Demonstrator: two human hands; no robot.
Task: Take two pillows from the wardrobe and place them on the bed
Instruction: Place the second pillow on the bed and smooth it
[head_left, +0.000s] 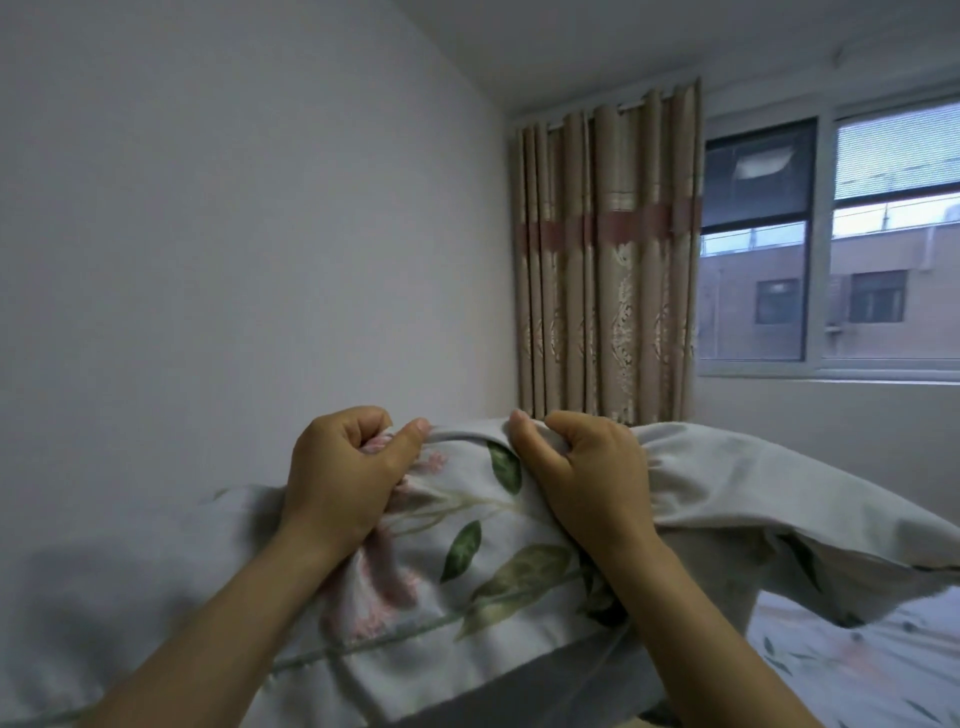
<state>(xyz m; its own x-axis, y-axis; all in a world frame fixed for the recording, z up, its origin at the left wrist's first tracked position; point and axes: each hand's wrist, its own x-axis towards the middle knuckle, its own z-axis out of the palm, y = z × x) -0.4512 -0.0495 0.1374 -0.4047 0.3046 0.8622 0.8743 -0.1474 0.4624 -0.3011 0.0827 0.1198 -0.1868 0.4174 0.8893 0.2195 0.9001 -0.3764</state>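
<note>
Two hands grip one pillow (467, 551) at its upper edge, holding it up in front of the camera. Its grey case carries a print of green leaves and pink flowers, and slack fabric trails off toward four o'clock. On the left hand (337, 483) the fingers are clenched, thumb pressed over a bunched fold of the case; on the right hand (587, 483) they are curled over the same edge just beside it, thumb tucked under the cloth.

At five o'clock, below the hanging fabric, a strip of the bed (857, 665) shows, covered in a pale sheet with a similar leaf print. Whether the pillow's lower edge touches the bed cannot be told.

A plain white wall (234, 234) fills the view from nine to twelve o'clock. At one o'clock hangs a beige pleated curtain (608, 260) with a reddish band and pale leaf pattern, drawn to the side. At two o'clock a white-framed window (826, 249) looks onto a brick building. No readable writing or labels show anywhere.
</note>
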